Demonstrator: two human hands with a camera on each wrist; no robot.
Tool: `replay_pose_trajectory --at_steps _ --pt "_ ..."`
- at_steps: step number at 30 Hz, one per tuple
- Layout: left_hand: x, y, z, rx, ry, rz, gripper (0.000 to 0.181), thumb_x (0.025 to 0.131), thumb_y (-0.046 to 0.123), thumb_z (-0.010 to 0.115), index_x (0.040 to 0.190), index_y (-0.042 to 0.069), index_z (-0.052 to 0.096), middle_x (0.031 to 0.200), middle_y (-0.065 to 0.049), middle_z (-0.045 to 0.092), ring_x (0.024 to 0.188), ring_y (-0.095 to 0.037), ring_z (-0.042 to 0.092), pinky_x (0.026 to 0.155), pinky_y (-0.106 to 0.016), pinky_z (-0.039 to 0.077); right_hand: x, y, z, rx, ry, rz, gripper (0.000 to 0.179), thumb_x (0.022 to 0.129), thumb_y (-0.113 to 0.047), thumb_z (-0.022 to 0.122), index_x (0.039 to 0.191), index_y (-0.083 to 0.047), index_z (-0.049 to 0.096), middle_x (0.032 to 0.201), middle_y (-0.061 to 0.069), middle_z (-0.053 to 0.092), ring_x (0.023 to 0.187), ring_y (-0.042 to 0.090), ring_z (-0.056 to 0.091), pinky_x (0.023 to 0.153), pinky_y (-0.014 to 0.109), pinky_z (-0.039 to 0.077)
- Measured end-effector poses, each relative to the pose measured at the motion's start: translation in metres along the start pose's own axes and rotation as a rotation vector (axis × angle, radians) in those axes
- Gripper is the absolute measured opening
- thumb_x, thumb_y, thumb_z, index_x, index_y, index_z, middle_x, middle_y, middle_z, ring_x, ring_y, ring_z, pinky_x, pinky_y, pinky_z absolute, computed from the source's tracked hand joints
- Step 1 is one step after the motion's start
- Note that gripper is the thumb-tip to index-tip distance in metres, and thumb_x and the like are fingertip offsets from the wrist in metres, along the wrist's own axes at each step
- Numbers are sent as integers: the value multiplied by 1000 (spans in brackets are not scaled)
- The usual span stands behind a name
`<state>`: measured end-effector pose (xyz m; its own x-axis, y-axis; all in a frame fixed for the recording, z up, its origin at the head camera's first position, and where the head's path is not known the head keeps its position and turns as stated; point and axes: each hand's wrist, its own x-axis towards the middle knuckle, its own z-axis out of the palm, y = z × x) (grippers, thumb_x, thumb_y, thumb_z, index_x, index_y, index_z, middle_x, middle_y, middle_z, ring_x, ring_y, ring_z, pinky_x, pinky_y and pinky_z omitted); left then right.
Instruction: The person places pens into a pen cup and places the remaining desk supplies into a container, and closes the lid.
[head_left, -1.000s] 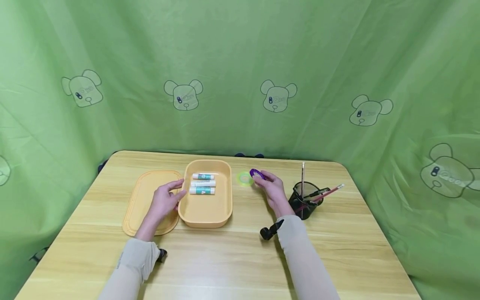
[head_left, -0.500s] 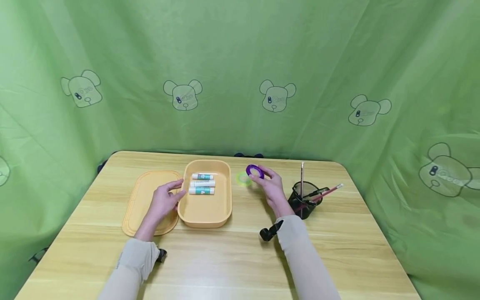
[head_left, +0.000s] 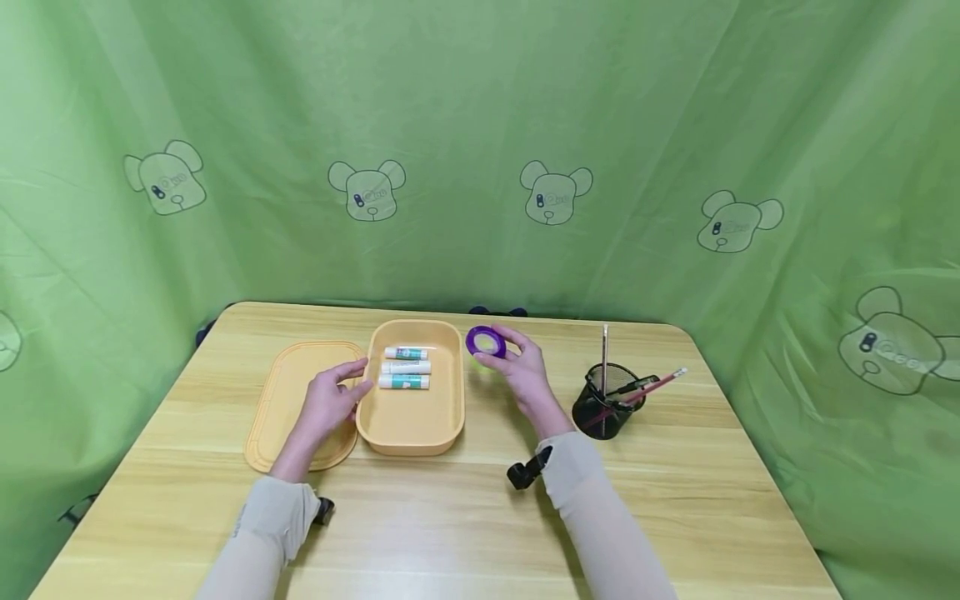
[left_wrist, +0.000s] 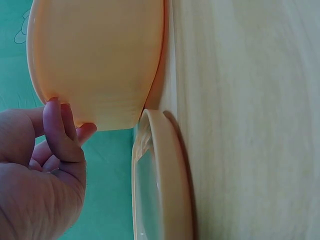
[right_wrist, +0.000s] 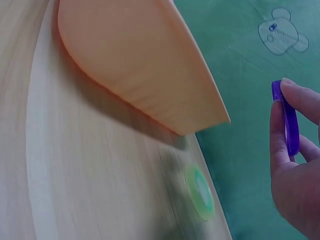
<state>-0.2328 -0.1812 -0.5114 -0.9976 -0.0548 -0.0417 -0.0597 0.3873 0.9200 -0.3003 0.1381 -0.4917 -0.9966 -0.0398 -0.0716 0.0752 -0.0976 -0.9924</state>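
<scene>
My right hand (head_left: 522, 372) pinches a purple tape roll (head_left: 470, 342) between thumb and fingers, held up just right of the orange box. In the right wrist view the purple tape roll (right_wrist: 292, 131) is seen nearly edge-on. A yellow-green tape roll (right_wrist: 199, 192) lies on the table below, mostly hidden in the head view. My left hand (head_left: 328, 402) rests its fingertips against the left side of the orange box (head_left: 408, 448). Those fingertips (left_wrist: 52, 107) touch the outer wall near the rim. Inside the box lie three glue sticks (head_left: 405, 382), side by side.
The box's orange lid (head_left: 288, 400) lies flat to its left, beneath my left hand and wrist. A black mesh pen cup (head_left: 600, 417) with pencils and a black pen stands to the right of my right hand. A green curtain (head_left: 465, 242) hangs behind the wooden table (head_left: 450, 533).
My right hand has carried the purple tape roll leftward toward the box, over the yellow-green roll, and turned its face toward the head camera. The left hand has stayed at the box.
</scene>
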Motion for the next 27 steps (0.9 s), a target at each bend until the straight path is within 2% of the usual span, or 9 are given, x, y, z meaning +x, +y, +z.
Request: replay_pose_trajectory --at_steps 9,17,27 --pt "0 0 1 -3 -3 -7 48 100 14 69 146 8 58 141 -21 63 48 -10 52 43 -22 48 -6 0 12 -28 -42 12 75 79 7 83 147 -5 55 154 13 50 131 41 60 98 27 58" --pt "0 0 0 -12 -7 -9 48 101 14 68 147 8 57 143 -22 62 48 -9 51 44 -22 49 -13 0 30 -18 -87 27 72 79 9 83 144 -7 59 153 15 51 133 45 57 95 28 60" --pt "-1 0 0 -11 2 -12 48 100 13 69 146 8 58 141 -22 63 48 -9 52 44 -22 49 -21 3 54 -65 -170 29 74 80 8 83 147 -5 55 155 18 46 130 42 60 97 31 60"
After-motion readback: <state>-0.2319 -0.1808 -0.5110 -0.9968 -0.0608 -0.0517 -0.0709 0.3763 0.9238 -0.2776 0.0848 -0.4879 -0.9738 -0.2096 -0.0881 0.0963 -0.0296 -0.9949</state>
